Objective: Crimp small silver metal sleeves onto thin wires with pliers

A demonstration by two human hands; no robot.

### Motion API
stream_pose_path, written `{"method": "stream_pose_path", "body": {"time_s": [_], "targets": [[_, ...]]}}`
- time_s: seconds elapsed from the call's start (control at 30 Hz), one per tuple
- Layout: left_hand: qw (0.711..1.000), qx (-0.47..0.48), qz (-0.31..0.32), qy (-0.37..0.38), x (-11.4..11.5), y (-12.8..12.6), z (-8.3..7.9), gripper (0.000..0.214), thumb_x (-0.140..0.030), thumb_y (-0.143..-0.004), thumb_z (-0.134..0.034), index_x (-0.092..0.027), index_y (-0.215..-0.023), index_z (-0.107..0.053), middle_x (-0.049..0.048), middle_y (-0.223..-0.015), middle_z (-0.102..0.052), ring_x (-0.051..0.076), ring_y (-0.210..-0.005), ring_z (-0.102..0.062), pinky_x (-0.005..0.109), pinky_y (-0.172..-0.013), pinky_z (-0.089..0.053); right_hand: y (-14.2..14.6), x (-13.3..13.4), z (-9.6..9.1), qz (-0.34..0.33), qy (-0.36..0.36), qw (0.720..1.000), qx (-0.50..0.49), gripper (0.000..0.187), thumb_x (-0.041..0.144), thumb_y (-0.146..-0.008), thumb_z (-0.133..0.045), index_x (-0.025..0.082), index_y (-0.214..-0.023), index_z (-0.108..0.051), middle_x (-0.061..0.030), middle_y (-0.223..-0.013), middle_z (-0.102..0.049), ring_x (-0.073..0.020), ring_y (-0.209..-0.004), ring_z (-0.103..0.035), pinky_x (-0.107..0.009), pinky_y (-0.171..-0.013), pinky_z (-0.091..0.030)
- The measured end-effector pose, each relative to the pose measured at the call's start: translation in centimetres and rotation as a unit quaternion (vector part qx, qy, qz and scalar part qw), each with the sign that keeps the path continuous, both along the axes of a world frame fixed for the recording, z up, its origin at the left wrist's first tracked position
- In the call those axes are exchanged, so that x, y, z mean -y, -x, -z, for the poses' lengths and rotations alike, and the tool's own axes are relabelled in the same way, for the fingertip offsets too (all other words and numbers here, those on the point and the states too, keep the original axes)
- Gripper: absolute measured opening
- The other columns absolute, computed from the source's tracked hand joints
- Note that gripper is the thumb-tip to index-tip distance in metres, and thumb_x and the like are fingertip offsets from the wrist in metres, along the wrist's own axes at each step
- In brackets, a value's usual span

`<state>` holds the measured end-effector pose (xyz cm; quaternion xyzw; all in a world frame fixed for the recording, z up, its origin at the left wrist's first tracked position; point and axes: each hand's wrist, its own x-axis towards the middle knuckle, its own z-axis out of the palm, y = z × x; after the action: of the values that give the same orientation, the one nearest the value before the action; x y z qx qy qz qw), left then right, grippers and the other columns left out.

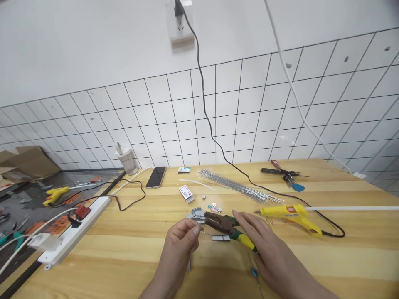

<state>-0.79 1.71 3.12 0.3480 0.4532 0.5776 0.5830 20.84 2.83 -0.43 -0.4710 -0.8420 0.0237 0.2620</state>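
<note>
My left hand [182, 241] is closed in a pinch near the front middle of the wooden table [124, 249], holding something thin I cannot make out, perhaps a wire. My right hand [268, 249] grips rusty pliers [226, 226] with green and yellow handles, whose jaws point left toward the pinch. Staple strips [197, 213] and small round beads [213, 206] lie just beyond the jaws. A bundle of thin metal wires [240, 187] lies farther back.
A yellow glue gun [293, 216] with a black cord lies right of my hand. A phone [156, 177], staple boxes [186, 193], a white cup [126, 160], scissors and tools [285, 172] sit near the wall. A white power strip [75, 232] lies at the left edge.
</note>
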Motion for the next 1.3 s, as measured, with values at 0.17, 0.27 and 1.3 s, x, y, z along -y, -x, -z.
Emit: {"method": "stream_pose_path", "body": {"time_s": [0.17, 0.27, 1.3], "targets": [[0.999, -0.041, -0.014, 0.0, 0.1, 0.1, 0.0, 0.026, -0.036, -0.058, -0.074, -0.014, -0.061, -0.06, -0.004, -0.056, -0.047, 0.005, -0.049, -0.027, 0.02, -0.049, -0.02, 0.0, 0.1, 0.3, 0.0, 0.027, 1.0, 0.009, 0.093, -0.002, -0.055, -0.034, 0.03, -0.14, -0.014, -0.0095, -0.127, -0.045, -0.025, -0.115, -0.045, -0.04, -0.081, -0.051], [0.997, -0.067, -0.027, -0.005, 0.2, -0.2, -0.1, 0.024, -0.035, -0.058, -0.074, -0.015, -0.061, -0.062, -0.0032, -0.058, -0.05, 0.006, -0.051, -0.031, 0.02, -0.051, -0.025, 0.2, 0.3, 0.2, -0.007, 0.049, 0.999, 0.004, 0.093, -0.001, -0.055, -0.035, 0.03, -0.14, -0.014, -0.0095, -0.127, -0.044, -0.0247, -0.114, -0.046, -0.038, -0.078, -0.052], [0.975, -0.191, -0.06, -0.091, -0.2, -0.3, 0.7, 0.022, -0.034, -0.064, -0.069, -0.017, -0.053, -0.061, 0.0017, -0.064, -0.056, 0.014, -0.064, -0.047, 0.024, -0.06, -0.037, 1.6, 0.9, 0.9, 0.027, 0.127, 0.991, -0.016, 0.068, 0.003, -0.064, -0.038, 0.03, -0.126, -0.038, -0.0047, -0.112, -0.057, -0.0193, -0.094, -0.058, -0.03, -0.071, -0.05]]}}
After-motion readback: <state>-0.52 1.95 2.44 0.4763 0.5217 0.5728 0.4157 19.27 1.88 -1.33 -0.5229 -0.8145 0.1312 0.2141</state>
